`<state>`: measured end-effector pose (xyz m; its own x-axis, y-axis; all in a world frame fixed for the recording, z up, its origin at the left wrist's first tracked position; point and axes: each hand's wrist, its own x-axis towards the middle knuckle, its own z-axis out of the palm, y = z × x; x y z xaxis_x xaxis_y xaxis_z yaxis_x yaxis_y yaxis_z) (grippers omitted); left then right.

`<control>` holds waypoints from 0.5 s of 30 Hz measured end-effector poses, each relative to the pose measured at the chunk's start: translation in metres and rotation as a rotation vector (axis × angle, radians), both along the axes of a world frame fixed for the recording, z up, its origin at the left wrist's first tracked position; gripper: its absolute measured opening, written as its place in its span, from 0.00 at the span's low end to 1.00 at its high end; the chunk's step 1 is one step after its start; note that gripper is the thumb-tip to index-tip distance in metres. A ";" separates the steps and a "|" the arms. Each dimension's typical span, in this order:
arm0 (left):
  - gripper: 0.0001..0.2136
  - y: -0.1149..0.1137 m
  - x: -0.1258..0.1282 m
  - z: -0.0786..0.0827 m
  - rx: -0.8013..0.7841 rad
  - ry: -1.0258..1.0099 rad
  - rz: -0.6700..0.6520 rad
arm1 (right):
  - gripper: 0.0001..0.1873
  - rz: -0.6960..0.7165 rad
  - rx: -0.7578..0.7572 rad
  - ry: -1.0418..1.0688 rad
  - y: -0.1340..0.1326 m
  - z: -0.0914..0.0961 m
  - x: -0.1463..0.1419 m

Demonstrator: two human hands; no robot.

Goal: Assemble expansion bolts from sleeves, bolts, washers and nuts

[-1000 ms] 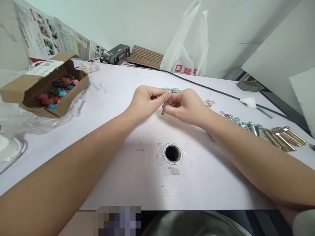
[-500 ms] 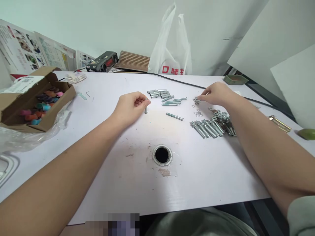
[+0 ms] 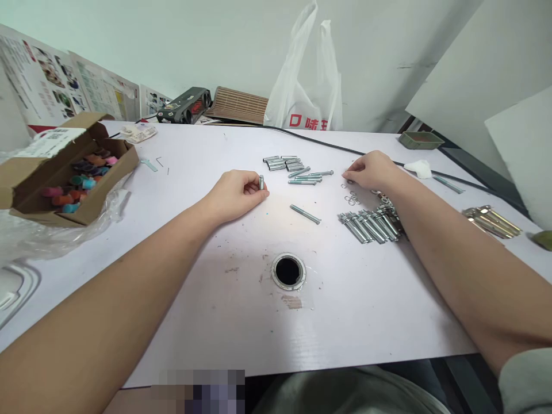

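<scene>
My left hand (image 3: 239, 194) is closed around a silver expansion bolt (image 3: 261, 182), held upright above the white table; the fingers hide most of it. To the right, my right hand (image 3: 371, 171) reaches down among small metal washers, thumb and fingertips pinched together near the tabletop. Whatever lies between those fingertips is too small to make out. Thin rings (image 3: 352, 199) lie just below this hand. One loose bolt (image 3: 305, 214) rests between my hands. Behind it are more bolts (image 3: 308, 178) and short metal sleeves (image 3: 282, 163). Assembled expansion bolts (image 3: 366, 226) form a row near my right forearm.
A ringed hole (image 3: 288, 271) opens in the table in front of me. At left stands a cardboard box (image 3: 92, 207) of colourful pieces. Brass-coloured bolts (image 3: 492, 222) lie far right. A black cable (image 3: 319, 141) crosses the back, near a white plastic bag (image 3: 304, 98).
My left hand has turned and lifted slightly, so the bolt's upper end now shows above the fingers. My right hand's fingertips have closed down over the washers.
</scene>
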<state>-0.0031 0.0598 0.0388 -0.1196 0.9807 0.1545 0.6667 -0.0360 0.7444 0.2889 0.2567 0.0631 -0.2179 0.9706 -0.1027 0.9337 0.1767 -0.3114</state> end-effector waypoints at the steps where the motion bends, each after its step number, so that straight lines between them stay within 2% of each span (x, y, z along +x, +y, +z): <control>1: 0.09 -0.001 0.001 0.000 -0.002 -0.010 -0.017 | 0.05 0.019 0.009 -0.011 0.000 -0.001 -0.001; 4: 0.09 -0.003 0.006 0.000 -0.013 -0.053 -0.071 | 0.07 0.022 0.039 -0.013 -0.002 0.005 -0.001; 7: 0.09 -0.004 0.011 0.002 -0.032 -0.076 -0.099 | 0.10 0.005 0.040 0.021 -0.006 0.021 0.005; 9: 0.09 -0.004 0.014 0.003 -0.041 -0.072 -0.110 | 0.12 0.038 -0.015 0.032 -0.007 0.033 0.012; 11: 0.09 -0.005 0.015 0.004 -0.038 -0.042 -0.126 | 0.11 0.129 -0.110 -0.013 -0.007 0.040 0.018; 13: 0.11 -0.007 0.017 0.005 -0.020 0.017 -0.149 | 0.11 0.217 -0.188 -0.104 -0.006 0.041 0.021; 15: 0.12 -0.009 0.019 0.005 0.028 0.076 -0.187 | 0.12 0.235 -0.208 -0.193 -0.006 0.039 0.021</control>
